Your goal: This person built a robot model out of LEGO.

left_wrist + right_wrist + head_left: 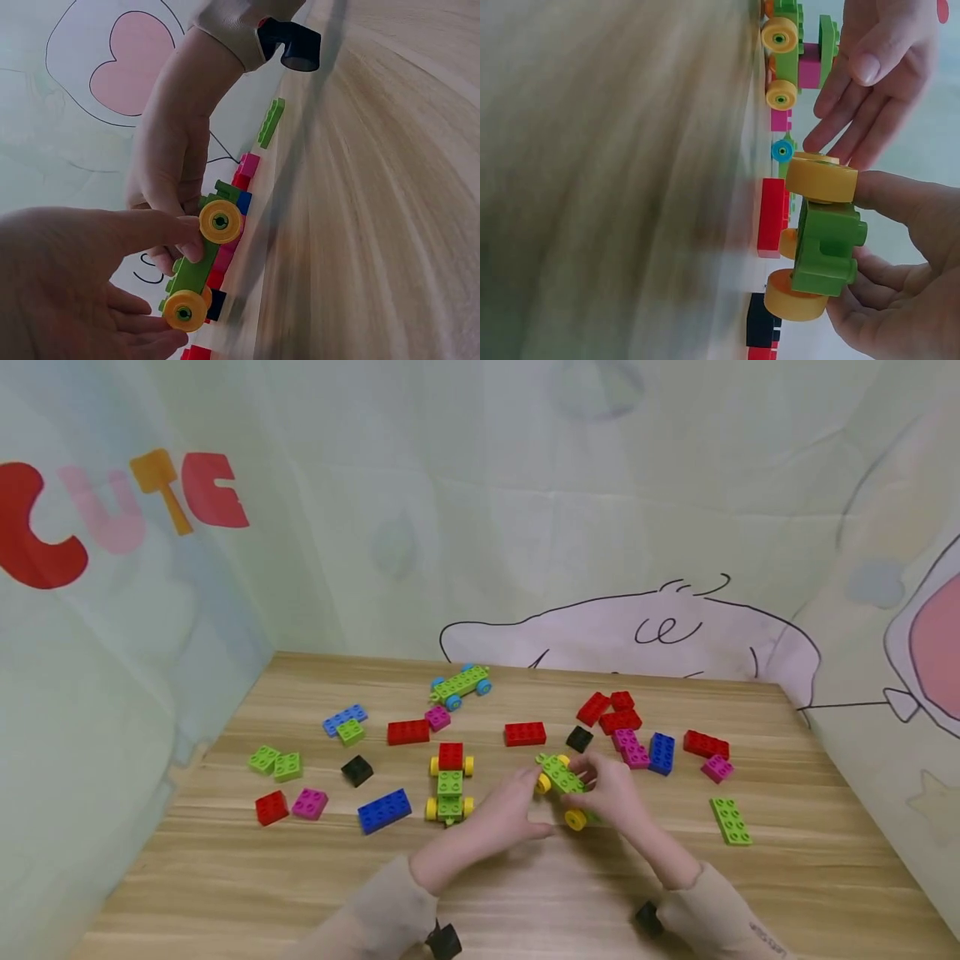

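Note:
A green toy car base (561, 775) with yellow wheels is gripped by my right hand (611, 789), thumb on one side and fingers on the other. In the right wrist view the base (829, 251) appears end-on between thumb and fingers of the right hand (922, 259). My left hand (510, 814) is beside the base on its left, its fingers loosely extended. In the left wrist view, the left hand (67, 277) has fingertips right by a yellow wheel (186, 310). Left of that hand stands a second yellow-wheeled car (450, 785) carrying a red brick (451, 753) and a green brick.
A green base with blue wheels (461, 687) stands at the back. Red, magenta, blue, green and black bricks lie scattered, including a blue brick (385, 811) at left, a black brick (580, 739) just behind the held base, and a green plate (730, 821) at right.

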Demonstrator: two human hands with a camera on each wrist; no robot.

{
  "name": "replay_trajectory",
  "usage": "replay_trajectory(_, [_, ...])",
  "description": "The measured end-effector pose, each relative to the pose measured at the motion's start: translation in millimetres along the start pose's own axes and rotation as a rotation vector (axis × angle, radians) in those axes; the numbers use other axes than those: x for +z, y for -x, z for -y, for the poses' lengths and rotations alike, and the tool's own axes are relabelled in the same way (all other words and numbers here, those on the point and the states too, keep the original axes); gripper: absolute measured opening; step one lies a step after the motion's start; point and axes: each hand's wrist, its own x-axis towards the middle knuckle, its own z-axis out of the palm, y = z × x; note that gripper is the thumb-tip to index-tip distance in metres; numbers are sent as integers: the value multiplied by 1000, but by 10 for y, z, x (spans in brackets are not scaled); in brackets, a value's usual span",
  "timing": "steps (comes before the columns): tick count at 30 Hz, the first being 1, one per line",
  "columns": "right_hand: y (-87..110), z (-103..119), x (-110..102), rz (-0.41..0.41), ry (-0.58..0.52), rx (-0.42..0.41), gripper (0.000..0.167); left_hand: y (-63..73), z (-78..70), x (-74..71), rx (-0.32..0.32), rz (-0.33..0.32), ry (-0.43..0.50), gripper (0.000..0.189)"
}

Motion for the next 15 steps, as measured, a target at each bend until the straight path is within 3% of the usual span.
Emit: replay_trajectory(15, [36,-6,95,27,8,60,39,-18,21,49,-29,46,-34,86])
